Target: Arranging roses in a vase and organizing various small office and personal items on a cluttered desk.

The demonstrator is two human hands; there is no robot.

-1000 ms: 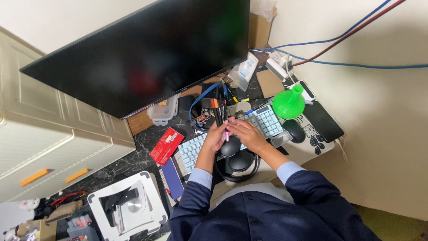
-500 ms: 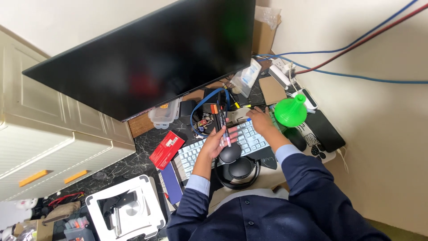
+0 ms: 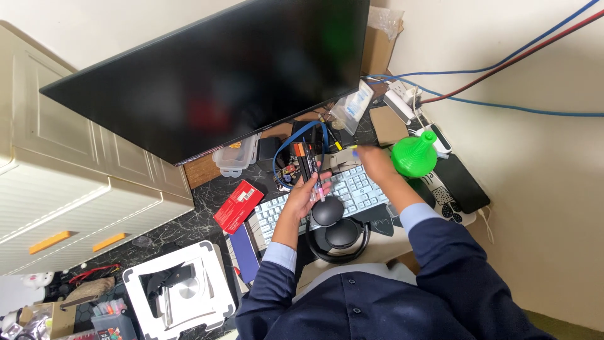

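Observation:
My left hand [image 3: 302, 196] is shut on a dark pack of markers [image 3: 306, 165] with an orange top, holding it upright over the pale keyboard [image 3: 358, 189]. My right hand [image 3: 376, 162] is blurred. It reaches past the keyboard's far edge, just left of a green funnel [image 3: 414, 155]. A small yellow and blue tip shows at its fingertips, but whether it grips anything cannot be told. Black headphones [image 3: 340, 234] lie against the keyboard's near edge, under my left wrist.
A large dark monitor [image 3: 220, 75] overhangs the desk's back. A red box [image 3: 238, 206], a clear plastic tub [image 3: 236, 157] and a white stand [image 3: 179, 289] sit to the left. Right of the funnel lie a black phone [image 3: 462, 182], a power strip [image 3: 402, 101] and wall cables [image 3: 503, 66].
Both hands were together at the marker pack. My right hand has since left it and swung right toward the funnel, while my left hand keeps holding the pack.

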